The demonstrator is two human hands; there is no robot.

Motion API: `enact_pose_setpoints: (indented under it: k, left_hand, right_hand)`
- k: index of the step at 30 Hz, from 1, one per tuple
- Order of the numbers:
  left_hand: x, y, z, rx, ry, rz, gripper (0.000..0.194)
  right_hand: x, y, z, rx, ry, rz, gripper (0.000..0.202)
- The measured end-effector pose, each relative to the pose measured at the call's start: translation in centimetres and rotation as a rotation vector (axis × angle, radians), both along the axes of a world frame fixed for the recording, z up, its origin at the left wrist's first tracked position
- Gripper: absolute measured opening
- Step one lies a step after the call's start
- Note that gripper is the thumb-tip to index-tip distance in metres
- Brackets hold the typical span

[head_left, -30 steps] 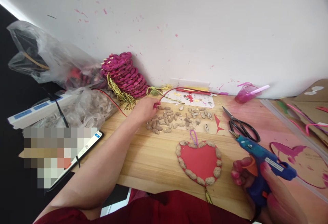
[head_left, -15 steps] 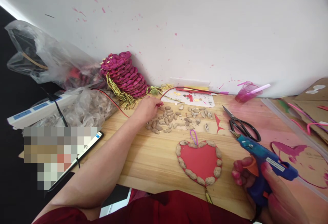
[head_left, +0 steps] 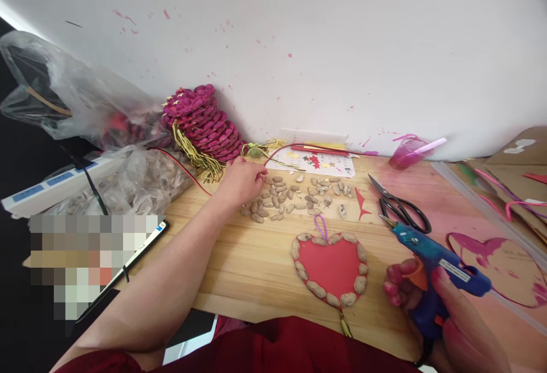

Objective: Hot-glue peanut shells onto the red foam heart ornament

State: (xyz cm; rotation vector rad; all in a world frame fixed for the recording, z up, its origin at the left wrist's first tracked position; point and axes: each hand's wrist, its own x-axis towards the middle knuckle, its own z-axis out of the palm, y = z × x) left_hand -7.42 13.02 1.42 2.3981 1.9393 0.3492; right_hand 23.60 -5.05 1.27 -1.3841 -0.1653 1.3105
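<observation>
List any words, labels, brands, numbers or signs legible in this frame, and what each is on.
No text is legible.
White label on the glue gun: too small.
Marks on the white sheet: too small.
Device screen: mostly pixelated, rest unreadable.

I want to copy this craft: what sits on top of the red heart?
Unshelled peanuts line the rim of the red heart; its flat red middle shows. The surface under the peanuts is covered and cannot be seen.

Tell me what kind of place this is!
Probably a craft workspace: there's a blue plastic glue gun, a flat red heart edged with tan peanuts, and black-handled metal scissors.
</observation>
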Motion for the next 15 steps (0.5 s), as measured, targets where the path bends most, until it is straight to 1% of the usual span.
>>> enact_pose_setpoints:
  k: [3,7,10,15]
  left_hand:
    - [0.8,0.0,-0.4,0.069,-0.044,-0.057,0.025]
    - [1.7,0.5,-1.1,0.037,-0.074,-0.145,0.024]
    - [1.9,0.6,-1.4,0.041,-0.08,-0.148,0.027]
    - [1.8,0.5,-1.5,0.131,-0.084,-0.109,0.032]
  right_hand:
    - [0.1,-0.1,-0.2,0.026,-0.01,0.025,0.045]
    - [0.6,-0.5,-0.8,0.086,-0.01,0.084,0.038]
    - [0.9,-0.7,-1.2,0.102,-0.007,0.09,0.037]
    - [0.9,-0.7,-1.4,0.089,0.028,0.095,0.035]
